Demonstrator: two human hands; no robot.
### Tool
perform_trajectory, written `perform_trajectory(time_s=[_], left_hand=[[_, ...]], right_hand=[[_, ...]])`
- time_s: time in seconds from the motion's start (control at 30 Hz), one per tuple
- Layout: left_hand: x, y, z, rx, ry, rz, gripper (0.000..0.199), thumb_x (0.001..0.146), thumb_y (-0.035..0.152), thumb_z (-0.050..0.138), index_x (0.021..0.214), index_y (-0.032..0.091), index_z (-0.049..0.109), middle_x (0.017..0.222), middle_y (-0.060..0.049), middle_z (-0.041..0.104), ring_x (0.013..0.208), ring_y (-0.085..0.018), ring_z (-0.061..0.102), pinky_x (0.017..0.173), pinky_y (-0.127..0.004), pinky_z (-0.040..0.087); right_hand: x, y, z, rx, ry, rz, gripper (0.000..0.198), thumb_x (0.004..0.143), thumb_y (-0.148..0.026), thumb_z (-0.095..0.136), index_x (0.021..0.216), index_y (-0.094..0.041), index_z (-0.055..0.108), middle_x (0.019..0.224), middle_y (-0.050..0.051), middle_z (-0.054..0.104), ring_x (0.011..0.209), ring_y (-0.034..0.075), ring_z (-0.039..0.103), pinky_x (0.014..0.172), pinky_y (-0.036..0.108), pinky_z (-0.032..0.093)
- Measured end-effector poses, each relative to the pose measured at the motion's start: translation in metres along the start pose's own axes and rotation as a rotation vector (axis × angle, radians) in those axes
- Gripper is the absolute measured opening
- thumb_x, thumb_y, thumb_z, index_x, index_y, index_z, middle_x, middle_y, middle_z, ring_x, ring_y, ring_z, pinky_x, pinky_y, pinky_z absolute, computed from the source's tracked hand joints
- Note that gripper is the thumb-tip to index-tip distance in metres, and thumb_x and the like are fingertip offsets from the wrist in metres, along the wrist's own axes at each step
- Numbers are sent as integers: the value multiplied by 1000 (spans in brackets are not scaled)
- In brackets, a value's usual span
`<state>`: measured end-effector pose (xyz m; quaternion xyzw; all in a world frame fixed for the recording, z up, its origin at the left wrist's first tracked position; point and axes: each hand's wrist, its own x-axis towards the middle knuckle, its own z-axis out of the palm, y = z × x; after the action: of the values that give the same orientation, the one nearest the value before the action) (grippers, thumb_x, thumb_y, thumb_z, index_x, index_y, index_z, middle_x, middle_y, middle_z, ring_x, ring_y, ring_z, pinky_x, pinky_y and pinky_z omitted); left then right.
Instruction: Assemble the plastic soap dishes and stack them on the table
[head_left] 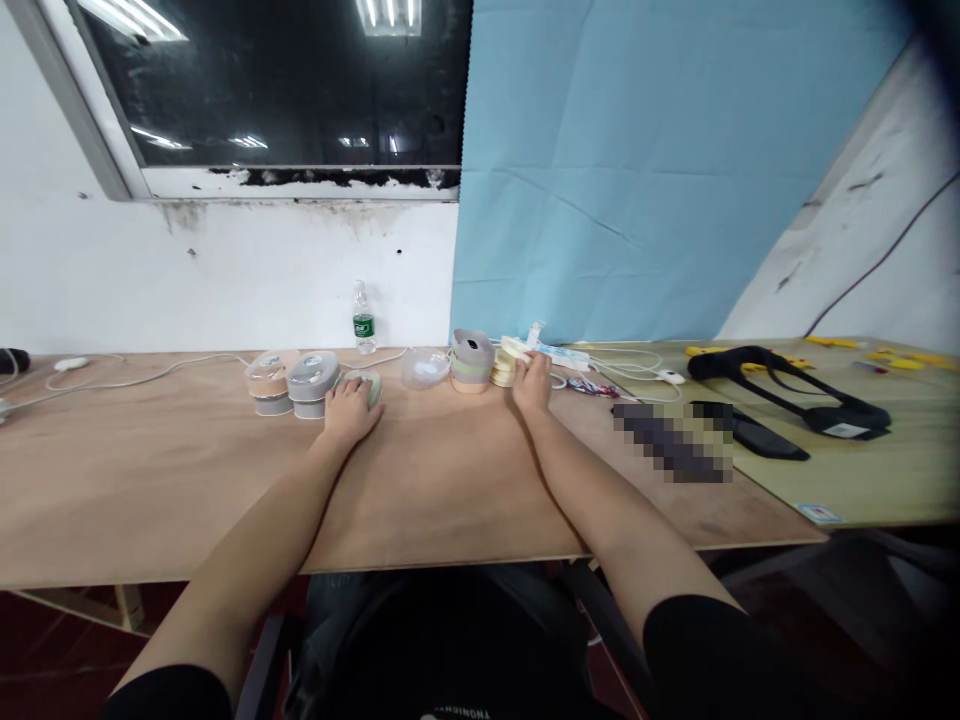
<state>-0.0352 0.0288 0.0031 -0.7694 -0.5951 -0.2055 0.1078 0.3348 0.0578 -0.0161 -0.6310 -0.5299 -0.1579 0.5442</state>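
Observation:
My left hand (349, 408) is curled over a pale green rounded container (374, 388), and most of it is hidden under my fingers. Just left of that hand stand two grey stacked containers with a clear lid (313, 375) and a peach and grey pair (271, 375). My right hand (532, 380) pinches a pale yellow disc (514, 347) at the top of a stack of similar discs (502, 372). Between my hands, close to the stack, is a pile of nested containers (472, 360) in grey, green and peach. A clear plastic lid (426, 368) lies to its left.
A water bottle (363, 320) stands against the wall. White cables (157, 376) run along the table's back. To the right lie a blue and white packet (562, 356), colourful strings (592, 387), a black strap-like frame (795, 390) and yellow pieces (900, 358).

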Motion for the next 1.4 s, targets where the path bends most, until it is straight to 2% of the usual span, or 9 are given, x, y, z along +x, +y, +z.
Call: perform_trajectory(time_s=[0.27, 0.4, 0.5, 0.7, 0.93, 1.07, 1.2, 1.3, 1.4], left_hand=[[-3, 5, -5, -61, 131, 91, 53, 85, 47, 48, 131, 20, 49, 137, -13, 48, 129, -32, 36, 103, -46, 27], [-4, 12, -10, -175, 226, 208, 55, 86, 43, 49, 134, 18, 44, 134, -13, 50, 125, -30, 42, 103, -44, 29], [-4, 15, -12, -269, 266, 241, 67, 84, 44, 53, 140, 14, 33, 132, -16, 51, 123, -31, 45, 102, -44, 33], [-10, 15, -16, -463, 71, 184, 61, 86, 42, 50, 139, 17, 35, 112, -12, 63, 95, -27, 62, 85, -39, 46], [-13, 22, -16, -627, 41, 160, 57, 88, 50, 45, 135, 18, 41, 104, -8, 66, 85, -21, 62, 77, -33, 47], [-14, 25, -11, -556, -185, 264, 51, 88, 54, 41, 120, 18, 57, 104, -8, 67, 86, -22, 62, 76, -32, 46], [-14, 25, -7, -430, -309, 314, 54, 87, 59, 39, 114, 18, 62, 96, -9, 67, 84, -23, 62, 73, -32, 45], [-14, 24, -7, -438, -311, 340, 54, 87, 59, 39, 116, 18, 60, 98, -8, 66, 86, -22, 61, 74, -31, 45], [-14, 23, -8, -444, -321, 367, 52, 86, 58, 40, 113, 19, 61, 96, -7, 65, 85, -21, 60, 74, -31, 44]], right_hand=[[-7, -40, -9, 278, 106, -245, 33, 87, -43, 52, 106, -19, 42, 121, 16, 44, 110, 24, 47, 79, 37, 49], [-27, -73, -10, 382, -40, -395, 33, 84, -47, 53, 102, -21, 43, 116, 15, 49, 109, 25, 50, 76, 37, 49], [-49, -99, -10, 473, -242, -470, 33, 87, -49, 47, 102, -20, 45, 107, 13, 56, 85, 20, 57, 68, 31, 47], [-71, -131, -14, 413, -446, -300, 34, 91, -49, 40, 95, -16, 51, 69, -1, 52, 62, 13, 49, 62, 24, 37], [-53, -111, -11, 284, -469, -148, 46, 92, -54, 33, 70, -19, 54, 59, -1, 52, 59, 14, 47, 58, 23, 34], [-39, -91, -7, 180, -363, -44, 41, 90, -51, 36, 102, -20, 61, 68, 1, 59, 64, 17, 54, 62, 26, 38], [-23, -74, -2, 87, -358, -2, 51, 89, -46, 42, 136, -25, 43, 77, 2, 64, 71, 21, 59, 67, 30, 42], [-16, -68, 2, 58, -415, 52, 56, 89, -46, 42, 141, -26, 35, 80, 2, 66, 73, 22, 60, 68, 31, 44], [-14, -67, 6, 43, -424, 54, 45, 89, -44, 43, 128, -25, 49, 83, 4, 67, 80, 23, 61, 68, 31, 43]])
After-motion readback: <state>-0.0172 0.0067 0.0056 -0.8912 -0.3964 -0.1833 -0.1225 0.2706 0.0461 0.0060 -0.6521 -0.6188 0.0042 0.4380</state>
